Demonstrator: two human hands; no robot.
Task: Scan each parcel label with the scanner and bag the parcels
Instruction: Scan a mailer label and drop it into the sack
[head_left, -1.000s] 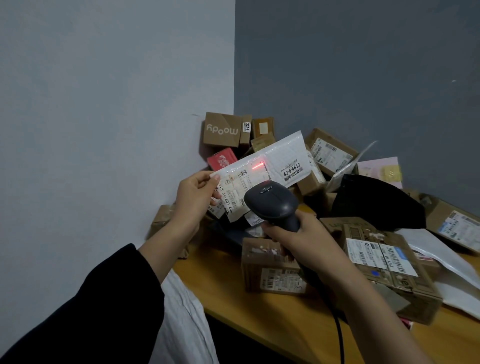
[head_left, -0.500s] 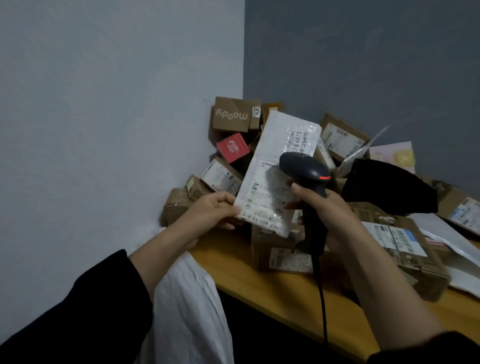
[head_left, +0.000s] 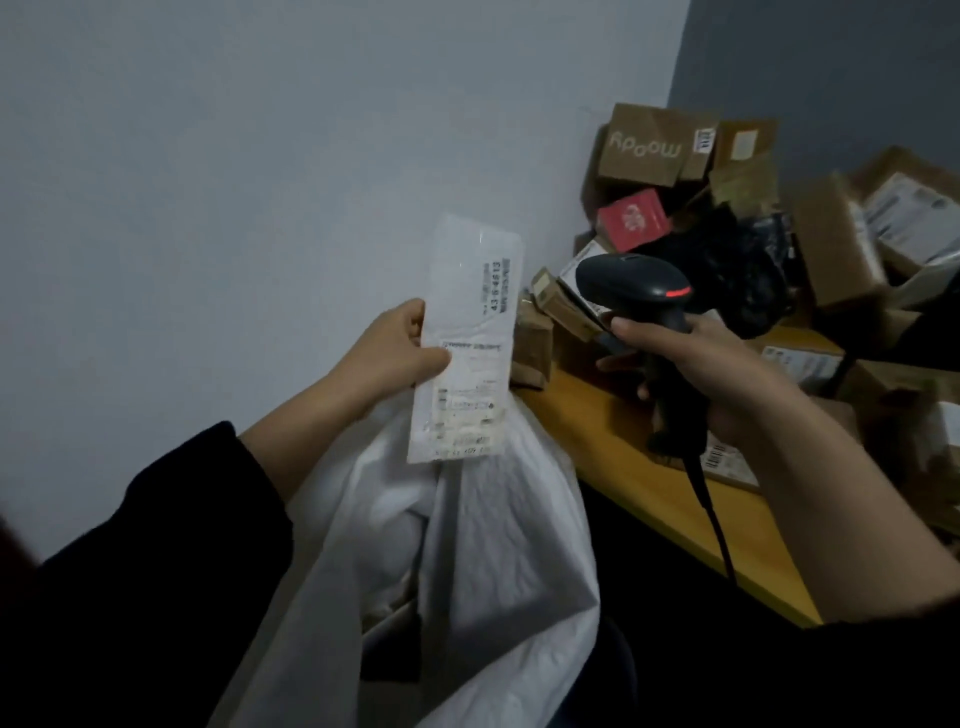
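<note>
Left hand (head_left: 392, 353) pinches the flat white parcel (head_left: 467, 332) by its edge, upright, just above the white bag (head_left: 483, 545) at 6 o'clock. Right hand (head_left: 696, 364), at 3 o'clock, grips the scanner (head_left: 636, 283) over the counter (head_left: 613, 449). Risk: bag mouth looks slack, so the parcel may catch the rim and fall outside.

A pale grey wall (head_left: 260, 182) fills the left and upper part of the view. It meets a darker blue-grey wall (head_left: 831, 67) in a corner at the upper right. A yellow-orange table (head_left: 597, 426) stands in that corner, with deep shadow beneath its front edge.
</note>
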